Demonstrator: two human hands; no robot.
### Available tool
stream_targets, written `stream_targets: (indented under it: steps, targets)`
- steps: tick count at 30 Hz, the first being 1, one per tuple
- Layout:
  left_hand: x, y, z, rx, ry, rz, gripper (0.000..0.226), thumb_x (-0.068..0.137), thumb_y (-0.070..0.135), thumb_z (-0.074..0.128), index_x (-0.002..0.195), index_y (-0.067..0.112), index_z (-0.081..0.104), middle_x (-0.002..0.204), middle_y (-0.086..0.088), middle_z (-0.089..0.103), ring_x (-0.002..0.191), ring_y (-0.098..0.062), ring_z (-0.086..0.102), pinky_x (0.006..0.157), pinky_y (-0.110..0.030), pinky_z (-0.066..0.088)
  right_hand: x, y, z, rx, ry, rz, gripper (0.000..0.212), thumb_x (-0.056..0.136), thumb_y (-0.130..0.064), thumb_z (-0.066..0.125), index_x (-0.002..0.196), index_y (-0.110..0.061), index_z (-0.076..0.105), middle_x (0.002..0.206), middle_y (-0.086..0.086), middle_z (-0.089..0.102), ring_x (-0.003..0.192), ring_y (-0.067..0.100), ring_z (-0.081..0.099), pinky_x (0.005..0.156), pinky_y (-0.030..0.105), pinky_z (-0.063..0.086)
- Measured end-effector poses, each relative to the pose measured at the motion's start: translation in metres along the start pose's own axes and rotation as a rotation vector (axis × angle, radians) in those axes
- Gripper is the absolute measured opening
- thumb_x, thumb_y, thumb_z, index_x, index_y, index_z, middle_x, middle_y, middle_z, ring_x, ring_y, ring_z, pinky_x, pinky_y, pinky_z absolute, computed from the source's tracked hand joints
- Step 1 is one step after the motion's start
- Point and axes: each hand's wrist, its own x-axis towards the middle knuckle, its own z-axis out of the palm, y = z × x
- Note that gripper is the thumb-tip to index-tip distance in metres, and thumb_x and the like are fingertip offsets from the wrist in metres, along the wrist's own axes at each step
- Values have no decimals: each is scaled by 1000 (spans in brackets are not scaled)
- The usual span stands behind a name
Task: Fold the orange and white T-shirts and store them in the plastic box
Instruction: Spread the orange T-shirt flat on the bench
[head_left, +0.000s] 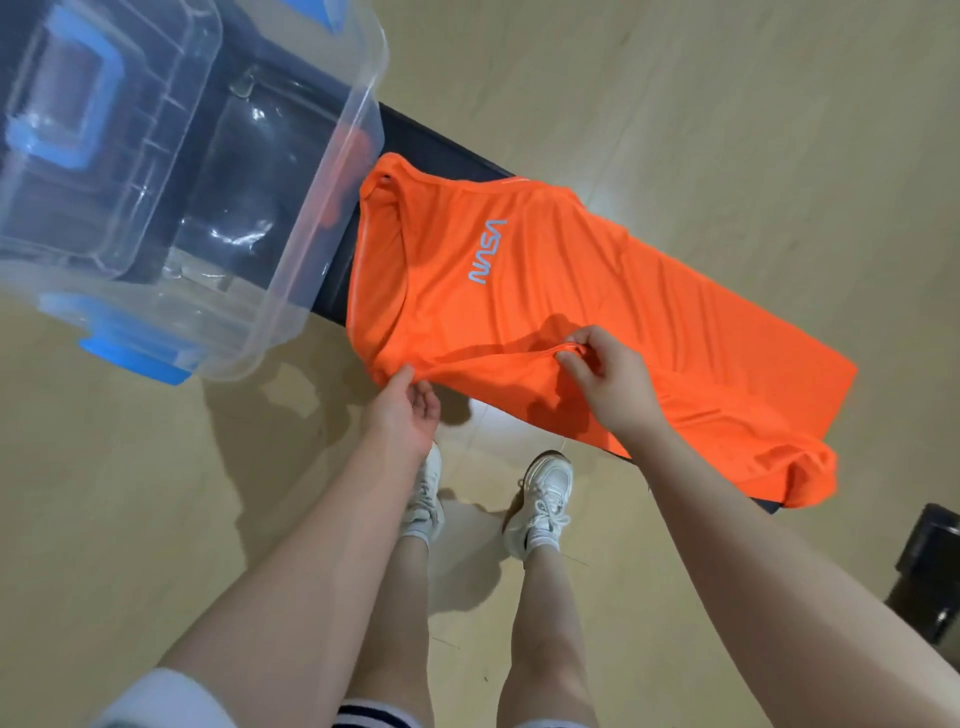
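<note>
An orange T-shirt (545, 291) with a pale NASA print lies spread along a narrow dark bench (441, 145), its hem hanging over the right end. My left hand (410, 410) pinches the shirt's near edge by the shoulder. My right hand (608, 379) pinches a raised fold of the same near edge further right, lifting it off the bench. A clear plastic box (291, 260) with blue latches stands on the bench's left end, touching the shirt's collar side. No white T-shirt is in view.
The bench stands on a beige tiled floor (727, 104). My legs and white shoes (540, 504) are right in front of it. A dark object (930, 566) sits on the floor at the right edge.
</note>
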Motion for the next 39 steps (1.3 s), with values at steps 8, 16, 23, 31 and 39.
stream_targets:
  steps: [8, 16, 23, 31, 39]
  targets:
    - [-17, 24, 43, 784, -154, 985, 35, 91, 4, 47, 126, 5, 43, 112, -5, 53, 94, -11, 54, 79, -9, 42, 34, -8, 4, -331, 78, 43, 40, 88, -21, 55, 127, -18, 51, 124, 10, 58, 115, 33, 51, 96, 43, 38]
    - [30, 49, 24, 1968, 93, 1690, 34, 74, 8, 56, 107, 15, 61, 107, -6, 67, 97, -28, 58, 83, -36, 36, 47, -2, 20, -571, 54, -122, 36, 82, -23, 62, 117, -15, 59, 127, 12, 53, 109, 39, 50, 96, 44, 36]
    - [11, 68, 14, 2138, 13, 1860, 19, 62, 4, 43, 62, 13, 60, 57, -4, 55, 70, -27, 54, 70, -33, 27, 45, -10, 1, -436, -126, -169, 25, 84, -28, 51, 94, -7, 63, 91, 12, 64, 93, 34, 55, 81, 38, 41]
    - [-42, 88, 38, 2599, -69, 1464, 23, 77, 3, 51, 90, 13, 67, 91, -6, 66, 98, -30, 55, 89, -36, 37, 27, -32, -7, -223, -342, -83, 18, 88, -20, 59, 98, -5, 64, 81, 5, 61, 77, 22, 55, 65, 25, 30]
    - [0, 44, 33, 1784, 4, 1724, 38, 74, 7, 52, 111, 9, 60, 106, -15, 63, 96, -36, 61, 80, -43, 50, 3, -8, 29, -563, 247, -192, 33, 81, -29, 52, 107, -11, 60, 111, 13, 61, 98, 36, 57, 79, 40, 46]
